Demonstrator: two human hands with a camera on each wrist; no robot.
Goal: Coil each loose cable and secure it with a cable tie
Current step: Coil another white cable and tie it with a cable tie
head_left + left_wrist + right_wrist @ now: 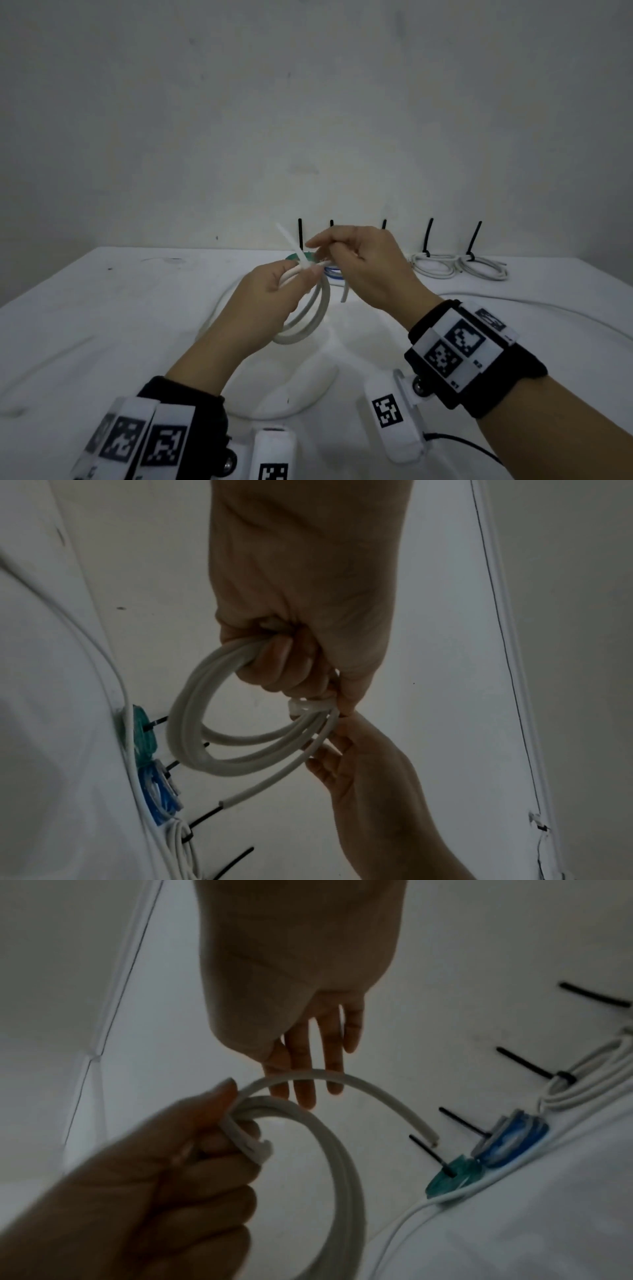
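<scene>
Above table [102,308], hands gripping coiled cable [308,318]

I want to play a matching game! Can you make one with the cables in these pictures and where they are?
Things:
1. white coil
2. green coil
3. blue coil
4. white cable tie

Places:
A. beside the green coil, on the table
B. around the coil in the left hand
C. held above the table
D. on the table, black tie sticking up

Pairs: 1-C, 2-D, 3-A, 4-B
</scene>
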